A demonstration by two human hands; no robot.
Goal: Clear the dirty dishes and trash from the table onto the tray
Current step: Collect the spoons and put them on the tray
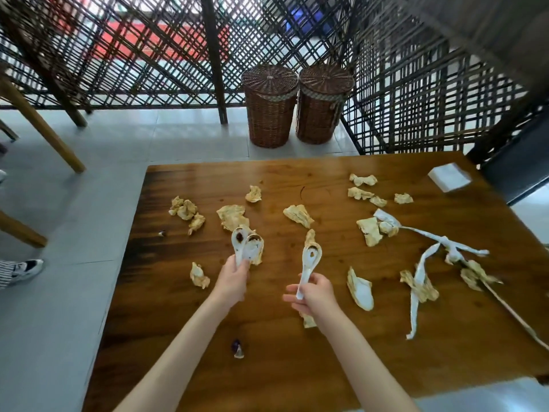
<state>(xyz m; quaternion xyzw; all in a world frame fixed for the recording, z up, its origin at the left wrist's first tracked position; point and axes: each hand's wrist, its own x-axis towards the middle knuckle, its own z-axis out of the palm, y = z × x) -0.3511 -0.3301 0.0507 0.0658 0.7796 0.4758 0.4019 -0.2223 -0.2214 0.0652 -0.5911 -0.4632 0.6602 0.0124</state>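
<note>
My left hand (234,279) grips two dirty white soup spoons (247,245) by their handles, bowls up and stained brown. In my right hand (315,294) is a third white spoon (310,261), pinched by the handle, with sauce in its bowl. Both hands hover above the middle of the wooden table (285,352). Several crumpled, stained napkins (298,215) lie scattered over the tabletop. Torn white paper strips (421,269) trail across the right side. No tray is in view.
A white tissue pack (449,176) sits at the table's far right corner. Two small dark scraps (237,347) lie near the front and left. Two wicker baskets (297,105) stand on the floor beyond the table, before a lattice screen. A person's shoe (25,269) shows at the left.
</note>
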